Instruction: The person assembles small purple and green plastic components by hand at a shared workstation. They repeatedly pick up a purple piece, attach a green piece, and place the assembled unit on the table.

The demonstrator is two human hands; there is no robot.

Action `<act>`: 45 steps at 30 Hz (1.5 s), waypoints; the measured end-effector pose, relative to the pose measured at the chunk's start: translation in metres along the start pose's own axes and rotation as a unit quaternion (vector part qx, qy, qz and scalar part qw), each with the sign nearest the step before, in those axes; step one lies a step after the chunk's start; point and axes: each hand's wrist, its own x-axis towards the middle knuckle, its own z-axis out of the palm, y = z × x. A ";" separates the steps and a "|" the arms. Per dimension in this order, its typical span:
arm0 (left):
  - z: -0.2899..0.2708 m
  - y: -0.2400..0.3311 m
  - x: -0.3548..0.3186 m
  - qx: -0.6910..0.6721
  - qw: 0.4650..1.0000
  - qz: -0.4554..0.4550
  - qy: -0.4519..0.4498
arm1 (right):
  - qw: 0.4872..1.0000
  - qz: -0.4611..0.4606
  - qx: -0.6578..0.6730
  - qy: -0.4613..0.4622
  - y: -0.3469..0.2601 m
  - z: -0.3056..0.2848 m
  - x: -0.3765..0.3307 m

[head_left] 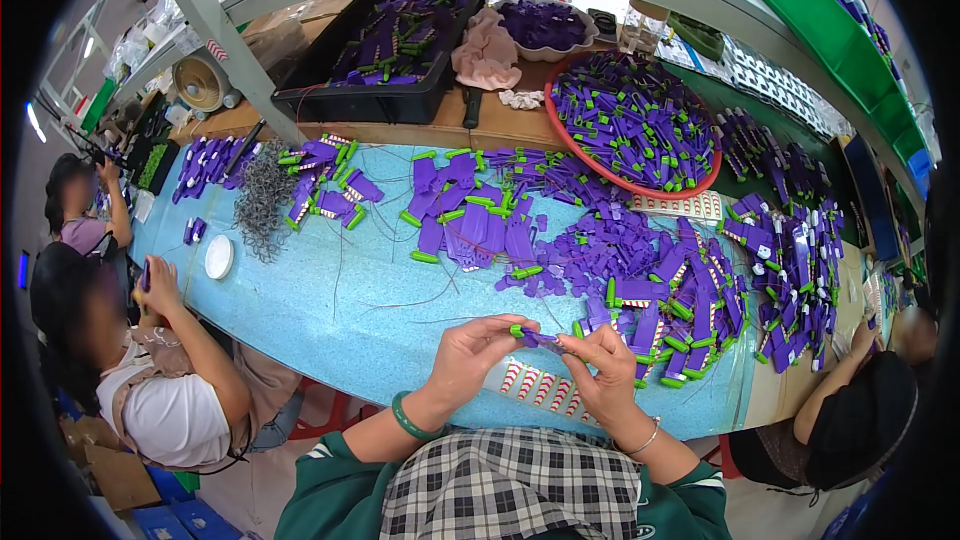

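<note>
here we are, right over the blue tabletop (pixel 390 285), and all our attention goes to one purple-and-green piece (pixel 537 338) held up between two hands, just above the near edge of the work area. our left hand (pixel 465 360) has it by the green end, thumb and fingers closed on it. our right hand (pixel 607 375) comes in from the other side, thumb and forefinger pinched at the purple end — whether something tiny sits in that pinch too, we cannot tell.

below, a sheet of striped stickers (pixel 540 388) lies between the wrists, and just to the right spreads a pile of pieces (pixel 690 315), many wearing that same red-and-white stripe. so we judge this is the close handwork on a single unit, probably fitting or sticking, and not yet finished. what does the next move call for? a steady left grip, we'd say, while the right fingertips line up and press — gently, since the part looks thin and a crooked placement would be easy. after that, a free spot on the pile seems the natural place for it.
</note>
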 end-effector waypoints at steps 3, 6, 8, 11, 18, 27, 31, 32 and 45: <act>-0.007 -0.008 -0.006 0.014 0.999 -0.042 0.009 | 0.998 -0.012 -0.027 -0.061 0.004 -0.007 -0.002; -0.013 -0.009 -0.011 0.119 0.982 -0.132 -0.064 | 0.977 0.021 -0.012 -0.212 0.005 -0.024 0.008; -0.005 -0.003 -0.013 0.186 0.958 -0.180 -0.124 | 0.958 0.063 0.009 -0.278 0.006 -0.024 0.009; 0.007 0.005 -0.007 0.187 0.970 -0.137 -0.078 | 0.943 0.179 0.154 -0.234 0.006 -0.017 0.009; -0.005 0.022 0.003 0.113 0.982 -0.067 -0.135 | 0.945 -0.004 0.118 -0.306 0.002 -0.013 0.024; -0.009 0.037 0.013 0.428 0.875 0.121 -0.191 | 0.933 -0.160 -0.140 -0.291 -0.002 -0.015 0.067; -0.028 0.062 0.009 0.320 0.946 0.016 -0.058 | 0.900 -0.116 -0.358 -0.220 0.020 -0.018 0.096; -0.035 0.062 0.007 0.236 0.972 -0.009 -0.010 | 0.901 -0.120 -0.370 -0.192 0.026 -0.017 0.101; -0.027 0.025 0.015 0.152 0.986 0.046 0.055 | 0.956 0.212 0.115 -0.165 0.020 -0.024 0.083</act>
